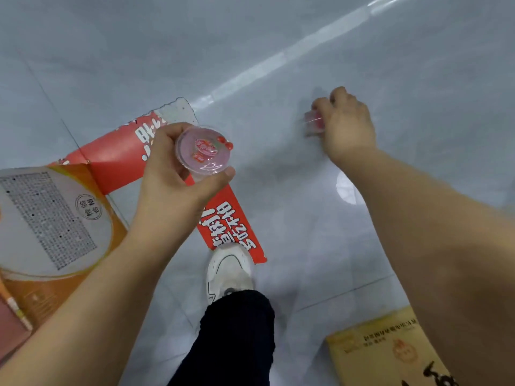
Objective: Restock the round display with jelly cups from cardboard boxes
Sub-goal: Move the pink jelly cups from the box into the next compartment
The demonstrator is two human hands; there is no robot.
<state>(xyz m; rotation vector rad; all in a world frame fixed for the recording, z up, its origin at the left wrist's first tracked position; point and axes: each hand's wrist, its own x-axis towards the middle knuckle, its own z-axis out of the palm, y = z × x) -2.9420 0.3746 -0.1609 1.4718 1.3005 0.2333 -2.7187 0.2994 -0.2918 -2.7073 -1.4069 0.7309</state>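
Two jelly cups are in my hands above a grey tiled floor (306, 51). My left hand (172, 168) grips one jelly cup (204, 151) from the side, fingers curled over its far wall and thumb pressed under the near rim; the clear cup is tilted so its sealed lid faces up, pink inside, printed with red cherries and a small label. My right hand (345, 126), reaching out well apart from the left, closes its fingers round a second jelly cup (315, 122) down near the floor; that cup is blurred and half hidden behind my knuckles, showing only clear plastic and a pink-red filling, and I cannot tell whether it touches the tiles. Beneath my left hand lies a flattened red cardboard flap (231, 227) with white lettering, spread on the floor, its torn grey end pointing away from me. My white sneaker (230, 271) stands on the near end of that flap, a dark trouser leg (237, 338) above it. To the left sits an orange cardboard box (64, 227), its face carrying a pale oval with a dotted grid and a round stamp; what it holds cannot be seen. At the lower right corner, under my right forearm, a yellow-brown cardboard box (381, 349) with dark printed text shows only its closed top.
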